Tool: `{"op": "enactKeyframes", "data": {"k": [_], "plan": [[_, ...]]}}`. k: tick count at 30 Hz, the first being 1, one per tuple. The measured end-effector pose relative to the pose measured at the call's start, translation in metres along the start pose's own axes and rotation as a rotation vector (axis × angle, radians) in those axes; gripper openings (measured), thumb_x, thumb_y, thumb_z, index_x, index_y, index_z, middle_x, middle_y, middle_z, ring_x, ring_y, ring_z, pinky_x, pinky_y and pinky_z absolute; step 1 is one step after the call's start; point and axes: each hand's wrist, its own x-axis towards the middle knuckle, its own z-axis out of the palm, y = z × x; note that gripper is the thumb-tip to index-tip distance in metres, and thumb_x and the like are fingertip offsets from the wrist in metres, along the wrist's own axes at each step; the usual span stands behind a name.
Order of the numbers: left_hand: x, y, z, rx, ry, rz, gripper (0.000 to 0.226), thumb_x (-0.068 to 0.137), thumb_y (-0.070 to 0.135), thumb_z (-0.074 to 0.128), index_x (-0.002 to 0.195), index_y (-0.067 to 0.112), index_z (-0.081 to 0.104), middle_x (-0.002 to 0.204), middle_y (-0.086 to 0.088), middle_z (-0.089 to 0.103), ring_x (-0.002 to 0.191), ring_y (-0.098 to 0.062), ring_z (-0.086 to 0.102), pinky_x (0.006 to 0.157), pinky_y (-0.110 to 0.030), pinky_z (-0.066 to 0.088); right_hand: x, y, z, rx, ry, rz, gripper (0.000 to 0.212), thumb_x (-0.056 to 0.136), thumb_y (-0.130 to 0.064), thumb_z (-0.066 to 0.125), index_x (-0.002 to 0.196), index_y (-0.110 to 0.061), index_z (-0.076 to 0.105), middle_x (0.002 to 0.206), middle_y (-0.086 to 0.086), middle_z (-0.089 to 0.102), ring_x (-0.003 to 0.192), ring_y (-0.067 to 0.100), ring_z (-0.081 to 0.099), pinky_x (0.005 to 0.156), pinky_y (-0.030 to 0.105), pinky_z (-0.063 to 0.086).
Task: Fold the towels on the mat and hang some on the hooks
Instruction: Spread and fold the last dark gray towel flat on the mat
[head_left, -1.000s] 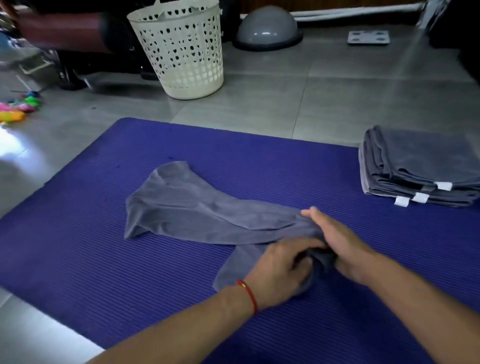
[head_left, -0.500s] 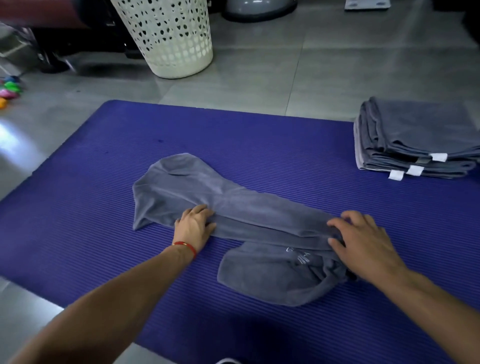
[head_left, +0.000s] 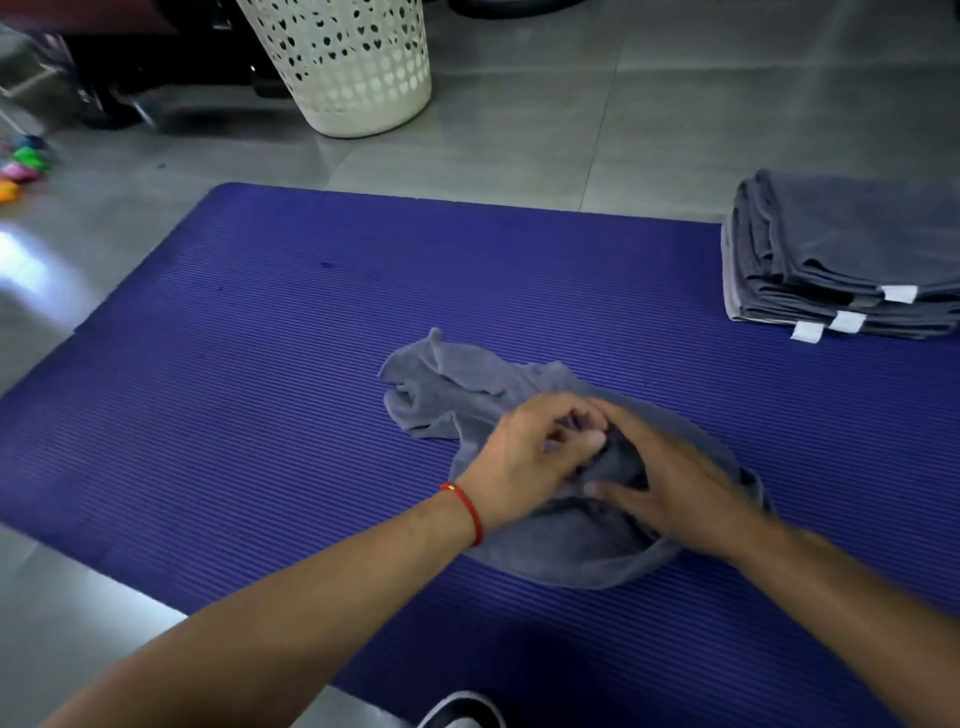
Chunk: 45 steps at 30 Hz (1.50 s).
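A grey towel (head_left: 457, 389) lies bunched up near the middle of the blue mat (head_left: 249, 364). My left hand (head_left: 524, 457), with a red cord on its wrist, sits on the towel's middle with fingers curled into the cloth. My right hand (head_left: 675, 483) lies just right of it, its fingers and thumb gripping a dark fold of the same towel. The two hands touch. A stack of folded grey towels (head_left: 852, 249) with white tags sits at the mat's far right edge. No hooks are in view.
A white perforated laundry basket (head_left: 353, 62) stands on the grey tiled floor beyond the mat. Small coloured toys (head_left: 23, 166) lie at the far left. Dark furniture legs stand behind the basket. A shoe tip (head_left: 462, 712) shows at the bottom edge.
The towel was stretched out to the left; my left hand has pulled its left part in toward my right hand, so the towel is now bunched under both hands.
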Motion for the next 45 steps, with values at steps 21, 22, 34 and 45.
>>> {"op": "enactKeyframes", "data": {"k": [21, 22, 34, 45], "plan": [[-0.038, -0.011, -0.045, 0.232, 0.041, -0.012, 0.003, 0.094, 0.018, 0.068, 0.095, 0.016, 0.065, 0.076, 0.01, 0.067, 0.062, 0.001, 0.059, 0.062, -0.017, 0.044, 0.001, -0.019, 0.028, -0.348, 0.021, -0.272, 0.058, 0.095, -0.043, 0.062, 0.147, -0.027, 0.041, 0.141, -0.01, 0.05, 0.134, 0.005, 0.039, 0.111, 0.026, 0.026], [-0.03, 0.01, -0.047, 0.134, 0.016, -0.003, 0.002, 0.095, 0.018, 0.069, 0.096, 0.016, 0.068, 0.077, 0.008, 0.07, 0.062, 0.002, 0.061, 0.061, -0.016, 0.047, 0.0, -0.025, 0.028, -0.17, 0.027, -0.177, 0.063, 0.094, -0.041, 0.067, 0.148, -0.032, 0.036, 0.137, -0.011, 0.052, 0.127, 0.002, 0.043, 0.108, 0.025, 0.031], [-0.03, -0.073, -0.051, 0.592, -0.114, -0.113, 0.084, 0.073, 0.077, 0.063, 0.145, 0.04, 0.043, 0.147, 0.012, 0.046, 0.136, -0.011, 0.041, 0.113, -0.041, 0.037, 0.003, 0.028, -0.026, 0.102, 0.395, 0.523, 0.035, 0.1, -0.033, 0.057, 0.085, -0.002, 0.055, 0.078, 0.012, 0.062, 0.068, 0.03, 0.059, 0.064, 0.048, 0.05], [-0.09, -0.139, -0.067, 0.698, -0.017, -0.039, 0.051, 0.072, 0.036, 0.059, 0.119, 0.018, 0.061, 0.118, 0.005, 0.063, 0.108, -0.021, 0.056, 0.1, -0.026, 0.041, 0.011, 0.047, -0.029, -0.32, 0.359, 0.336, 0.036, 0.097, -0.042, 0.063, 0.124, -0.019, 0.063, 0.1, -0.003, 0.068, 0.106, 0.023, 0.059, 0.08, 0.038, 0.052]]}}
